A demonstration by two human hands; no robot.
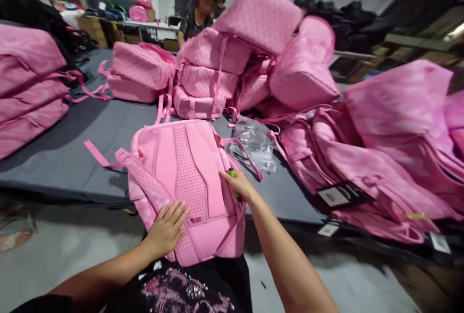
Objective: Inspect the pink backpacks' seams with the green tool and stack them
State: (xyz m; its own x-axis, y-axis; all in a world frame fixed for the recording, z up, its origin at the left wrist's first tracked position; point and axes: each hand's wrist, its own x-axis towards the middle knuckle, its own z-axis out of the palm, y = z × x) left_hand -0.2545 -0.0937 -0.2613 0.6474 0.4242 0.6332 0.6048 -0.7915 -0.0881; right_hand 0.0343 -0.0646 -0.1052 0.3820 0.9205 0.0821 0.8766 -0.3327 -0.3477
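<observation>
A pink backpack [217, 197] lies with its padded back panel up, partly on the grey table and partly over its front edge near my body. My left hand [168, 226] rests flat on its lower left strap, fingers spread. At the backpack's right side, my right hand [237, 183] is closed around a small green and black tool [232, 173], mostly hidden by the fingers. One shoulder strap [145, 175] runs down the left of the panel, and a loose webbing end sticks out to the left. Past the right side lies clear plastic wrapping [253, 144].
The grey table [90, 153] bears stacked pink bags [29, 86] at the left, more bags [206, 81] along the back, and a heap with hang tags [391, 158] at the right. A person [197, 13] is behind the bags.
</observation>
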